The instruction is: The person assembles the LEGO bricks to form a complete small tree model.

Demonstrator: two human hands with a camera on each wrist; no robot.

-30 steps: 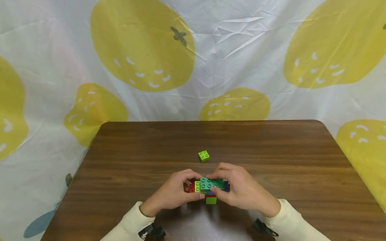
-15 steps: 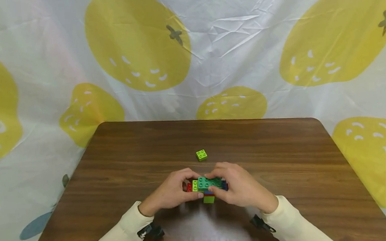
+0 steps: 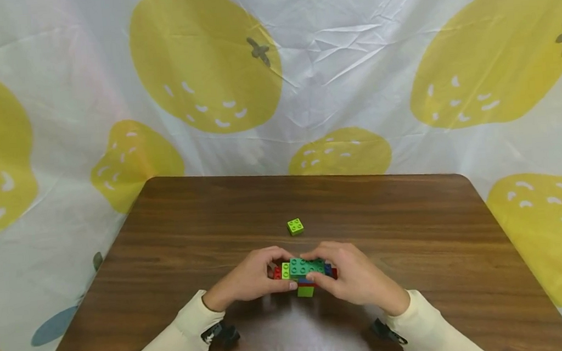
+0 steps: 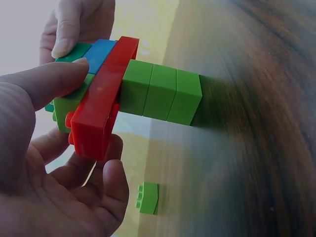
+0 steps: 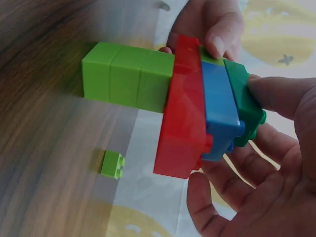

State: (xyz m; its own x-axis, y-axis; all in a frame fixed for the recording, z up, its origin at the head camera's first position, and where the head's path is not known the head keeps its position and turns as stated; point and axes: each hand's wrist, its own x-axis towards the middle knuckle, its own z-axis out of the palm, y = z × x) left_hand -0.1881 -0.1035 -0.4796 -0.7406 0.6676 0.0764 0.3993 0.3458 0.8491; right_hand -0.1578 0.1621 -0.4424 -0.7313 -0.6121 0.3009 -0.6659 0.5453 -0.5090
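Note:
A tower of toy building bricks stands between the two hands. Its stem is a column of light green bricks (image 4: 160, 91), topped by a wide red layer (image 5: 182, 108). Above the red sit a blue brick (image 5: 219, 96) and a light green brick (image 3: 286, 271). A dark green brick (image 3: 298, 266) crowns the tower. The left hand (image 3: 253, 277) grips the upper light green brick, thumb on its near side and fingers behind. With thumb and fingers, the right hand (image 3: 352, 276) pinches the dark green brick. The right fingers partly cover the tower's right end in the head view.
A loose light green brick (image 3: 295, 226) lies on the brown wooden table (image 3: 388, 216) beyond the tower. Behind the table hangs a white cloth (image 3: 343, 82) printed with yellow lemons. Both wrists wear small dark cameras.
The head view has swayed slightly. Both hands keep their hold on the tower, with the right hand a touch lower than before.

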